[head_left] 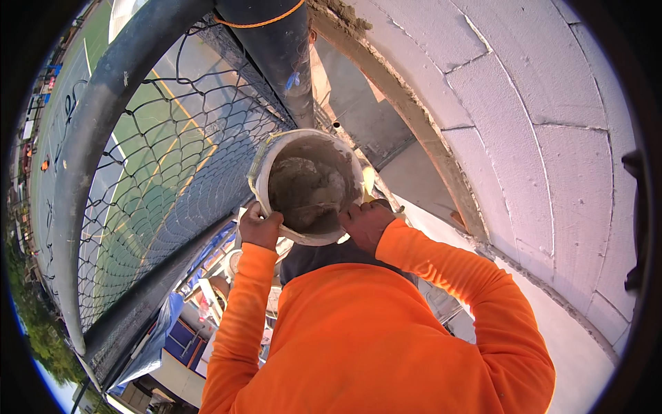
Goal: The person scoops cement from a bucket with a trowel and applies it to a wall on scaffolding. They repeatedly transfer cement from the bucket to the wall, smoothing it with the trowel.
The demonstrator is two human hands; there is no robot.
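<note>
A pale round bucket [316, 239] is in front of my body, its inside smeared with grey. Wet-looking grey mortar [307, 183] lies inside it. At the near left of the rim, my left hand [261, 226] is closed on the bucket, thumb toward the inside. My right hand [367, 222] grips the near right of the rim, its fingers curled over the edge. A pale cord or handle [256, 165] runs along the bucket's left side. What supports the bucket from beneath is hidden.
Chain-link fence [162, 155] with a dark pipe frame [83, 138] is on my left, above a green court. A thick dark post [269, 48] with orange string stands ahead. To the right rises a pale block wall [510, 117] beside a mortar-edged opening. Clutter lies below left.
</note>
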